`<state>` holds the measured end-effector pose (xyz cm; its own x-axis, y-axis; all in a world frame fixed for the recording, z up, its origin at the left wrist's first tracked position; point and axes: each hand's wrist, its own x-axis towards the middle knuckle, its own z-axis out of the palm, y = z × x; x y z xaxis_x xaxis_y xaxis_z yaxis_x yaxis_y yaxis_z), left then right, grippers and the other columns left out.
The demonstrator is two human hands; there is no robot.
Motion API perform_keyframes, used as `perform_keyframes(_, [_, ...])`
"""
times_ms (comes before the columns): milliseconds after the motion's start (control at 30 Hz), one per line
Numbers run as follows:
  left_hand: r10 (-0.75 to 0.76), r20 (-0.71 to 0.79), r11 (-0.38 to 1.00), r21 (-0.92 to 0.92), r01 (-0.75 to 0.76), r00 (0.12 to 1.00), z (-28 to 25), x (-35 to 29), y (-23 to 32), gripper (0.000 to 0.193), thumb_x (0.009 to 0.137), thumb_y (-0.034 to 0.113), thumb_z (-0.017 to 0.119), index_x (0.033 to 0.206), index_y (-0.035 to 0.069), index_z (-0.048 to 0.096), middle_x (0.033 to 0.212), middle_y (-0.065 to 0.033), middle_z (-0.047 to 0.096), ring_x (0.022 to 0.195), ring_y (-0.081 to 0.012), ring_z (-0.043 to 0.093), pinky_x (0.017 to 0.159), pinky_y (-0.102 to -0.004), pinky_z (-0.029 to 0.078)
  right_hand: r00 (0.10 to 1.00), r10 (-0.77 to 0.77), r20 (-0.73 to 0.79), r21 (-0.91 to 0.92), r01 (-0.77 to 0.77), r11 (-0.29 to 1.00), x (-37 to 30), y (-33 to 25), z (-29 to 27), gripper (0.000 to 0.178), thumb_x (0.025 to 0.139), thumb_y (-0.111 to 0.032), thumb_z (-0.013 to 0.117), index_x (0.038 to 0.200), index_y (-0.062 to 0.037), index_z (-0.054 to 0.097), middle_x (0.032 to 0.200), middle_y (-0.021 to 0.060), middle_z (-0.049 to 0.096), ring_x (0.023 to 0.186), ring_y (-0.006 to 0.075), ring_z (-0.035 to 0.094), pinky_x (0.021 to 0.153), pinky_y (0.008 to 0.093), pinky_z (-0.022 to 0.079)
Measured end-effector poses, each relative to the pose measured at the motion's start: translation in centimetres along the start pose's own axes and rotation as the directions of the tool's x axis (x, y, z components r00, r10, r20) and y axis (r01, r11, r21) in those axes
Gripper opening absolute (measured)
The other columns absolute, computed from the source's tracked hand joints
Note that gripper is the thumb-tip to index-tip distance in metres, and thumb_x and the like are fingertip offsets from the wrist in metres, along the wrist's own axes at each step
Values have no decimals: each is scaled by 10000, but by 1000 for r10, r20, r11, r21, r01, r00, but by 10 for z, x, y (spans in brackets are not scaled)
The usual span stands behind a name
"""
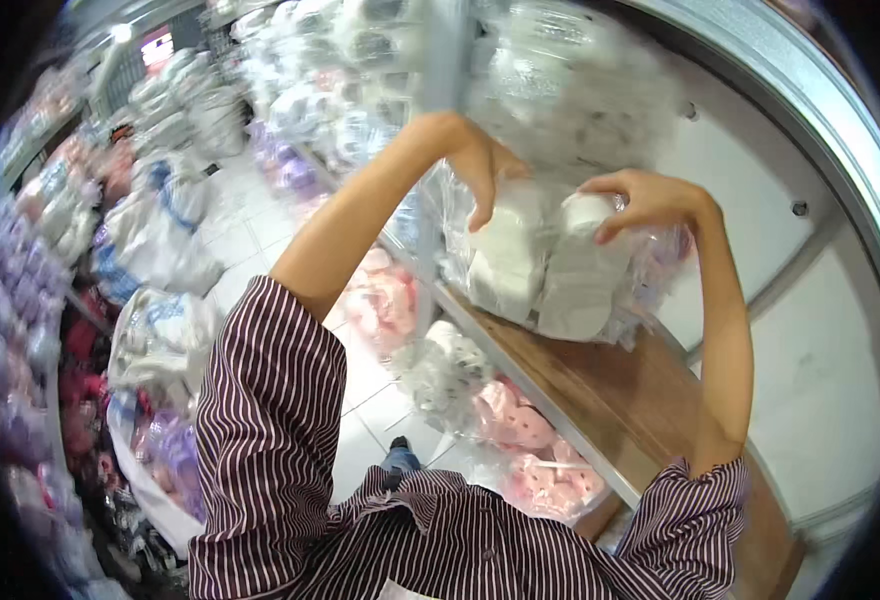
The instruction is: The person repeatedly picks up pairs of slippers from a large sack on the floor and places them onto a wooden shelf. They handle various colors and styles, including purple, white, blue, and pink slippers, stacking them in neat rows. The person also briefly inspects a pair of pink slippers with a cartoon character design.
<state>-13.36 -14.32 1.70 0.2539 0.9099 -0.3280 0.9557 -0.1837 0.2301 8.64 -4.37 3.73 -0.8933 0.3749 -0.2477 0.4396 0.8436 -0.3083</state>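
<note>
Between my hands is a clear plastic bag of white slippers (505, 255), their pale soles turned toward me. My left hand (480, 170) is curled over the bag's upper left part, thumb pointing down along the slipper. On the other side my right hand (650, 205) grips the upper right part, with fingers and thumb bent round it. Some of my left fingers are hidden behind the bag. The bag is over a brown wooden shelf (600, 375); whether it touches the board I cannot tell. Behind it, more bagged footwear (580, 90) is blurred.
Below the shelf's metal edge lie bagged pink clogs (520, 415) and grey-white bagged footwear (445, 370). A metal post (445, 70) rises beyond my left hand. White panels (820, 330) stand on the right. Large white sacks (165, 220) and purple bagged goods (20, 290) line the left side.
</note>
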Motion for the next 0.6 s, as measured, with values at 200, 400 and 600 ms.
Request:
perform_keyframes(200, [-184,-30,969,-174,176,983,28,-115,-64,1043,448,286,754,1345,48,279,1294,-199,419,1172,-301,444,928,-364,388,969,-208,132,-71,218,973,70,-102,2,664,625,-326,715,1169,-3,512,1092,149,585,985,240,550,854,310,413])
perform_keyframes(400, [-334,-220,922,-277,269,917,61,-254,-146,1056,445,220,751,1353,17,252,1310,-182,393,1199,-287,398,985,-334,355,879,-405,252,-73,434,898,178,-242,0,778,587,-381,721,1197,27,465,1131,180,554,1027,287,533,894,325,408])
perform_keyframes(600, [-544,-335,829,-356,431,770,134,-431,-241,947,456,169,735,1292,14,320,1184,-157,468,1083,-305,467,920,-349,394,757,-609,236,-147,647,748,293,-419,71,832,577,-395,725,1224,30,421,1169,190,507,1065,283,498,903,337,399])
